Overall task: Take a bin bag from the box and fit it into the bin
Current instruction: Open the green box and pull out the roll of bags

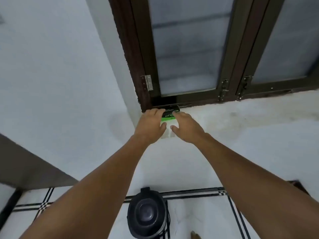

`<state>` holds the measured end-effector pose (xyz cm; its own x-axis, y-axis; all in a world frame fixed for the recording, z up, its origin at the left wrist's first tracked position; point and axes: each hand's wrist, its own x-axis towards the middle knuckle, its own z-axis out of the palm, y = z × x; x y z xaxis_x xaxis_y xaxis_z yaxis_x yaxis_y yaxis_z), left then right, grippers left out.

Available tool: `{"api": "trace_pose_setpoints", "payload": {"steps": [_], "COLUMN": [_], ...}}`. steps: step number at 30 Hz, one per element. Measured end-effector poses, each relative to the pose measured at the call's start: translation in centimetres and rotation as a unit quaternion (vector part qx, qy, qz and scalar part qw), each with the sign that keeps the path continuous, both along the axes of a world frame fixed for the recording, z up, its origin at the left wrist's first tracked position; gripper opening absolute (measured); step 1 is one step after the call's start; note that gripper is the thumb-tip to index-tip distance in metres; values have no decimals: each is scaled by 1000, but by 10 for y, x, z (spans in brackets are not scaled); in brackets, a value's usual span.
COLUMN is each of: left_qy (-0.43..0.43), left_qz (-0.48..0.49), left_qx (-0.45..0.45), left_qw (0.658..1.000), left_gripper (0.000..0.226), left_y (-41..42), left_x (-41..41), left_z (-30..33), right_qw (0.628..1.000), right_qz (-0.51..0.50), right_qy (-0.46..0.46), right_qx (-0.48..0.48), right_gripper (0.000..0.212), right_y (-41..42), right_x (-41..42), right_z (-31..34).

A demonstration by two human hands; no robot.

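A small black and green box of bin bags (170, 113) lies on the white window sill (241, 118), in the corner against the dark window frame. My left hand (151, 125) rests its fingers on the box's left end. My right hand (187, 127) touches the box's right side with its fingers spread. Both thumbs point toward each other below the box, and neither hand has closed around it. The black bin (147, 215) stands on the floor straight below, its dark lid seen from above.
A white wall (60, 83) runs along the left. Frosted window panes in dark frames (227, 57) stand behind the sill. The white floor tiles (198, 218) carry black border lines. A foot (195, 235) shows beside the bin.
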<state>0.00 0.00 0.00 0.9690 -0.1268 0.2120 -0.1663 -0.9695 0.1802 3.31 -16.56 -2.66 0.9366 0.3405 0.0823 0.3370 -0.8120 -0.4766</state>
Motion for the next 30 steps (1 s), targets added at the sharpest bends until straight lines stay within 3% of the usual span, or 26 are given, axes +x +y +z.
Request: {"api": "trace_pose_setpoints", "payload": {"steps": [10,14,18,21,24,30], "left_qy": [97,90,77,67,44,-22], "left_qz": [36,21,33,25,31,37], "left_qx": [76,104,141,127,102,38], "left_qw": [992,990,986,989,993,998], "left_gripper": [65,66,58,45,46,51], "left_y": [6,1,-2,-1,2,3], "left_x": [92,109,114,110,100,78], "left_z": [-45,-55,-57,-53,-51,-35], "right_qw": [999,999,996,985,966,922], "right_qz": [-15,-31,-60,-93,-130,-153], "right_qy": [-25,-24,-14,-6,15,147], "right_qx": [-28,-2,68,148,222,325], "right_gripper": [59,57,52,45,37,39], "right_y": [7,8,11,14,14,10], "right_x": [84,93,92,89,89,83], "right_z": [-35,-45,-50,-49,-42,-6]}}
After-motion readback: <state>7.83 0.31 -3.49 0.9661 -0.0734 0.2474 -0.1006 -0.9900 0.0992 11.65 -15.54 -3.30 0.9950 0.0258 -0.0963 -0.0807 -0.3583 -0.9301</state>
